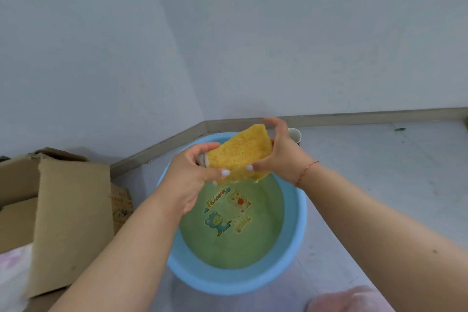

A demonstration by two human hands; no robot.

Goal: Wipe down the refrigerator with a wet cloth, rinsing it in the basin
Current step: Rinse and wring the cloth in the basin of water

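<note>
- The white cup (295, 134) stands behind the right hand (281, 157), which hides most of it.
- The cardboard box (63, 210) is cut off by the left edge.
- A pink, blurred shape (347, 299) at the bottom edge cannot be made out.
- The left hand (192, 180) covers the cloth's (240, 154) grey end.
- Writing on the basin's (296, 210) floor is too small to read.

Single head cam, wide-angle, looks forward and steeply down from above at the basin (298, 213) on the floor (379, 172), close enough that both forearms fill the lower frame, room corner walls (278, 33) across the top half.
</note>
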